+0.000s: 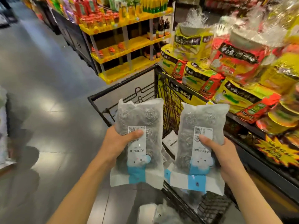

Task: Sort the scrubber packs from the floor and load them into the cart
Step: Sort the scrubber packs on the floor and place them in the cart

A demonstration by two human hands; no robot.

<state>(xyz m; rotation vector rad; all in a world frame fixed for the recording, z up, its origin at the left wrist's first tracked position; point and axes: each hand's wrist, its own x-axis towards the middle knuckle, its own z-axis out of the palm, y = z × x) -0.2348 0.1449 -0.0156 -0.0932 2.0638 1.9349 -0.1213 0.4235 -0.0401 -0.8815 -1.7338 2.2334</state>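
A shop aisle with a smooth grey floor [48, 88] that shines under the lights runs off to the upper left. Yellow shelves [129, 44] stand ahead, stacked with bottles and orange-capped jars. On the right a low display [226, 75] is piled with crinkly yellow and red food bags, some wrapped in clear film, right up against the side of a black wire cart [123, 94]. A yellow starburst sign [275, 151] hangs on the front of that display.

The cart sits straight ahead, its open basket below the hands, with some white packs or paper lying low inside; what they are cannot be told.

The left hand [116, 139] grips one scrubber pack [139, 139], thumb pressed across its white label and fingers curled behind. The right hand [223, 152] grips a second scrubber pack [200, 146] the same way. Both packs are held upright side by side, just apart, over the near part of the cart. Each is a flat, frosted plastic bag holding round coils of grey metal wire, with a blue band and a small cartoon figure at the lower end. More pale packaging lies blurred at the bottom edge of the view.
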